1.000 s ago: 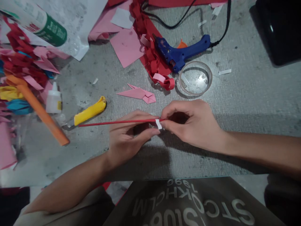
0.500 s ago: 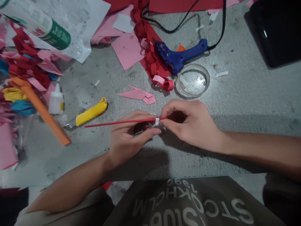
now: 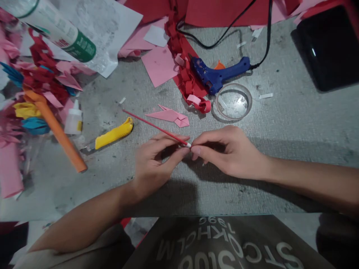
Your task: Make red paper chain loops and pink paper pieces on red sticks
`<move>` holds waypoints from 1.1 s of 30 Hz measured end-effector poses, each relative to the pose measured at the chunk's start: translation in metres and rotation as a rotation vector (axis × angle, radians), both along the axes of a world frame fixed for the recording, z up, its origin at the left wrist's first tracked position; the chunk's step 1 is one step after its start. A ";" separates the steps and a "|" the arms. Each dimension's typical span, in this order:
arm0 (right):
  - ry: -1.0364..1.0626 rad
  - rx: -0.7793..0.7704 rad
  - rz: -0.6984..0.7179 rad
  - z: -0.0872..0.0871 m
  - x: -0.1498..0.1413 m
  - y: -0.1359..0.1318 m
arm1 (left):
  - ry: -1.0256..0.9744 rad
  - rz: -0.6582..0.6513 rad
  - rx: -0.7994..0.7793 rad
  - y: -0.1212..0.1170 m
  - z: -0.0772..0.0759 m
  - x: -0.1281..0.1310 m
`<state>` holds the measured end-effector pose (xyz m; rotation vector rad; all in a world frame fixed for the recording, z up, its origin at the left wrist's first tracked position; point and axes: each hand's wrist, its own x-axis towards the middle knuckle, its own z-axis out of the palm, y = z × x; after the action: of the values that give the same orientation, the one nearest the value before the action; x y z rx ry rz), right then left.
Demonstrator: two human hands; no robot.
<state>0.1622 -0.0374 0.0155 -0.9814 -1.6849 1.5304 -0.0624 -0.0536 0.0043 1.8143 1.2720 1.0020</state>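
A thin red stick [image 3: 153,124] slants from the upper left down to my fingertips, with a small white strip [image 3: 189,145] around its near end. My left hand [image 3: 158,158] is closed on the stick close to that end, thumb and fingers pinching it. The fingertips of my right hand [image 3: 227,151] pinch together at the white strip, meeting the left fingertips. Just beyond my hands lies a folded pink paper piece [image 3: 171,115], flat on the table and apart from them.
A blue glue gun [image 3: 221,73] with a black cord and a tape ring [image 3: 233,101] lie beyond. To the left are a yellow cutter [image 3: 113,134], a small glue bottle [image 3: 74,118], an orange paper tube [image 3: 60,132] and a spray can [image 3: 67,37]. A black device [image 3: 328,48] sits far right.
The stick has tilted, its far end swinging up and away from me. The white strip now sits tight at the stick's near end. The whole view has shifted slightly.
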 end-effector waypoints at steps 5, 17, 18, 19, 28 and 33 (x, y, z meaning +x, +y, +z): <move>0.041 -0.049 -0.036 -0.001 -0.001 -0.001 | -0.134 0.065 -0.037 0.000 -0.001 0.002; -0.010 -0.013 -0.022 -0.001 -0.001 0.000 | -0.069 0.032 -0.069 0.003 -0.002 0.001; -0.012 -0.020 -0.030 0.000 -0.001 -0.001 | -0.076 0.044 -0.074 0.003 -0.001 0.002; -0.010 -0.025 -0.041 0.000 -0.001 -0.001 | -0.081 0.053 -0.082 0.003 -0.001 0.002; -0.028 -0.011 -0.129 0.000 -0.003 -0.002 | -0.154 0.025 -0.174 0.002 0.003 0.005; -0.019 -0.002 -0.149 -0.001 -0.003 -0.003 | -0.217 0.000 -0.189 0.000 0.007 0.008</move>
<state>0.1592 -0.0405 0.0149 -1.0997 -1.5856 1.4299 -0.0549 -0.0536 0.0115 1.5184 1.1908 1.0124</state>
